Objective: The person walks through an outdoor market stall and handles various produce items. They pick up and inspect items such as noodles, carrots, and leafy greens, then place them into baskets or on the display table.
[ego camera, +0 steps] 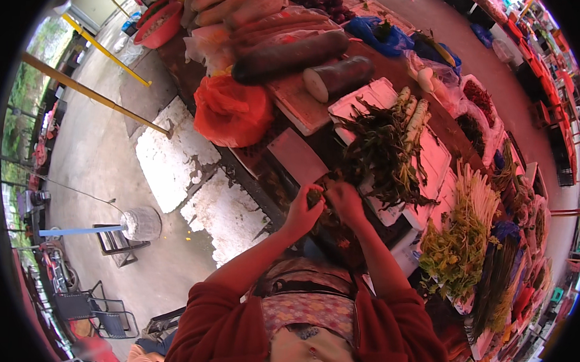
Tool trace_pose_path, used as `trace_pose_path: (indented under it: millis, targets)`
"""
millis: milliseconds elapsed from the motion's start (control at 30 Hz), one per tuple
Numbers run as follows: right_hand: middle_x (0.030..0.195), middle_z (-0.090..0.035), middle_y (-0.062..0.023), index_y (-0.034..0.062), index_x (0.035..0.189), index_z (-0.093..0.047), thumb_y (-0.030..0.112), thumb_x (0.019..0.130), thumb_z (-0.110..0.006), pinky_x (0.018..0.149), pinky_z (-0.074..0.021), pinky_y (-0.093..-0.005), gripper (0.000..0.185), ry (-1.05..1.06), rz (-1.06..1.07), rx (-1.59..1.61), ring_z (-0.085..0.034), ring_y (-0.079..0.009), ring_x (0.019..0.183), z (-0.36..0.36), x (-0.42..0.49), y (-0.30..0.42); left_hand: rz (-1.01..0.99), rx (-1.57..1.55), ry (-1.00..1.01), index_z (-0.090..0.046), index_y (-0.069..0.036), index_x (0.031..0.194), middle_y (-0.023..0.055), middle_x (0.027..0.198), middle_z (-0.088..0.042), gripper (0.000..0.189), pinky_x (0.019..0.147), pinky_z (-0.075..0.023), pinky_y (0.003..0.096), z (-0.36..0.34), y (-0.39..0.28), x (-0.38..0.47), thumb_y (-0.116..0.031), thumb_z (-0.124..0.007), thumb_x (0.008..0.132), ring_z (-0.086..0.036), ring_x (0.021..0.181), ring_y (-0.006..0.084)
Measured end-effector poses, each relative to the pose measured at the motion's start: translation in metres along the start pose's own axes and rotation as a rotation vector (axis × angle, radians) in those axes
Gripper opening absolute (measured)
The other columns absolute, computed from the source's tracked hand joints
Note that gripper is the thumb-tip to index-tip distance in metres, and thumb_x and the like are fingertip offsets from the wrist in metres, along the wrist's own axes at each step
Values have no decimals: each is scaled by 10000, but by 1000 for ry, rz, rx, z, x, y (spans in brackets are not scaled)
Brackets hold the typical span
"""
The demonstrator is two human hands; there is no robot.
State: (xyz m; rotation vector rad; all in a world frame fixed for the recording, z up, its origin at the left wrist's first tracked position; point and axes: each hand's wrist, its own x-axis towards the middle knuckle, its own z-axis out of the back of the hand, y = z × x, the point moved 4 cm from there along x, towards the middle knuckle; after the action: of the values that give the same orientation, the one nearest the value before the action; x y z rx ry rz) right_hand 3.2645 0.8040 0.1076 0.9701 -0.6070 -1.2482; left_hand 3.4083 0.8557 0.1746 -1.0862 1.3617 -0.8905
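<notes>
My left hand (307,208) is closed around a small dark-green, roundish bundle (314,197) that looks like leafy stuff; its exact kind is unclear. Close on its right, my right hand (345,200) has its fingers bent over dark scraps, and whether it grips any of them cannot be told. Just beyond my hands lies a cleaver's broad blade (298,156), flat on the stall table. Right of it, leafy stems with thick pale stalks (389,136) rest on white foam box lids (434,162). A red plastic bag (232,112) stands beyond the blade, to the left.
A cut winter melon (339,77) and a long whole one (292,56) lie at the far side. Bunches of leafy celery (460,254) are on the right. Worn white foam boards (176,153) cover floor at left, near a post base (141,223) and a folding chair (105,313).
</notes>
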Motion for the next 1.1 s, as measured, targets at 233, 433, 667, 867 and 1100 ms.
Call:
trace_pose_path:
  millis: [233, 433, 667, 867, 1100]
  targets:
    - [1086, -534, -174, 60, 1177, -423, 143, 769, -627, 763, -468, -399, 464, 256, 58, -287, -557, -368, 980, -51, 2, 16, -26, 159, 115, -495, -73, 1069, 44, 943, -573, 256, 782, -453, 261, 9, -24, -9, -67, -601, 836, -556, 871, 115]
    - [1111, -505, -163, 62, 1200, -435, 85, 767, -623, 819, -448, -384, 473, 351, 75, -15, -524, -356, 1030, -7, -6, 68, -60, 84, 266, -498, -77, 1066, 42, 915, -569, 229, 731, -463, 251, 15, -53, 0, -88, -597, 860, -556, 801, 97]
    - [1038, -526, -149, 95, 1149, -510, 231, 800, -630, 724, -482, -448, 393, -65, 159, -172, -581, -378, 850, -10, 102, 112, -40, 26, 260, -498, -81, 1036, -6, 726, -516, 147, 537, -397, 195, 49, -85, 53, -106, -555, 903, -493, 608, 60]
    - [1015, -560, -117, 119, 1084, -577, 293, 744, -669, 755, -494, -396, 393, -161, -21, -278, -591, -328, 890, -45, 161, 92, 47, -29, 355, -490, -70, 1002, -8, 700, -504, 135, 525, -381, 195, 101, -103, 89, -136, -560, 907, -486, 574, 62]
    - [987, -586, -166, 41, 1028, -606, 213, 830, -587, 864, -446, -386, 264, -259, 53, -167, -531, -340, 990, -25, 140, 70, 60, 168, 479, -494, -57, 1000, 12, 707, -524, 167, 568, -414, 220, 133, -75, 130, -160, -573, 896, -520, 591, 89]
